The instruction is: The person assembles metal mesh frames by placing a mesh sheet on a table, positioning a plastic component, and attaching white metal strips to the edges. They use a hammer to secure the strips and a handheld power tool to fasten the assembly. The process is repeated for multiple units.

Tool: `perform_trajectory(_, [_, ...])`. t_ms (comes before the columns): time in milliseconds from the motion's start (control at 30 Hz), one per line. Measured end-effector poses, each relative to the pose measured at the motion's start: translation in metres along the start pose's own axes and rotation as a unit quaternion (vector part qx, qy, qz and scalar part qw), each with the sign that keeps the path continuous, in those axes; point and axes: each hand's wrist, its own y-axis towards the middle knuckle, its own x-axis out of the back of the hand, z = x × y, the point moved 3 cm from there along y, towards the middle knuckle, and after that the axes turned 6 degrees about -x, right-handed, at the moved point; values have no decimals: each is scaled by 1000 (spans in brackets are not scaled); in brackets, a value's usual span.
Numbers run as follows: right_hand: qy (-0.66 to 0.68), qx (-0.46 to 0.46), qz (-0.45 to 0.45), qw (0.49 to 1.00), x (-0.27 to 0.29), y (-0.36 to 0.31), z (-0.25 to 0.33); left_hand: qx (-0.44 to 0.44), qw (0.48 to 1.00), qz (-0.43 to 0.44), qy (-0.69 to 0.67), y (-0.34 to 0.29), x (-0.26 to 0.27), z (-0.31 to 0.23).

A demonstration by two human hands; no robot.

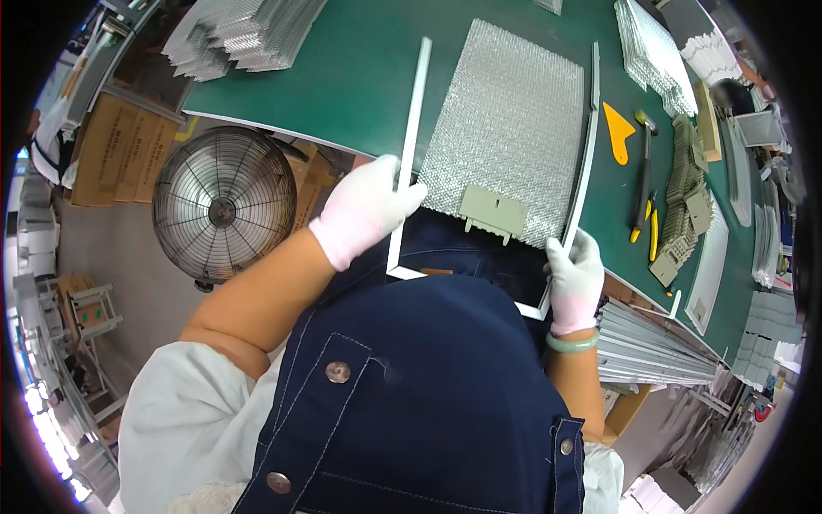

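Observation:
A white three-sided frame [414, 111], open at its far end, lies around a silvery metal mesh panel [514, 111]. My left hand [368, 206], in a white glove, grips the frame's left bar near the front corner, thumb beside the mesh. At the front right corner, my gloved right hand [575, 278] is closed round the right bar. A grey-green plastic piece [493, 212] with small prongs sits at the panel's near edge. The frame's near bar runs close against my dark apron [428, 368], which hides part of it.
On the green table [342, 86], right of the frame, lie an orange scraper [617, 133], a hammer [642, 180], yellow-handled pliers [653, 231] and a row of plastic pieces [685, 197]. Mesh stacks [248, 30] stand far left. A floor fan [223, 210] stands left below the table.

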Motion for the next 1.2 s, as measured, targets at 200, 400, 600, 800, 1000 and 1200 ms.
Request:
perform_trajectory(200, [132,-53,7,990,-8,-15,-13,68,953,88,-282,-7,-27,23])
perform_trajectory(400, [330,-139,73,931,-5,-25,-16,142,864,88,-475,-20,-34,34])
perform_trajectory(600, [325,-219,177,903,-4,-24,-32,109,919,79,-371,-28,-24,31])
perform_trajectory(800, [354,-227,156,893,-12,-31,-32,110,903,105,-401,-28,-31,36])
perform_trajectory(1000, [452,-199,134,859,-32,-16,-28,91,894,110,-425,-21,-40,29])
perform_trajectory(1200, [475,-200,151,843,-34,-13,-22,115,838,39,-532,-12,-53,39])
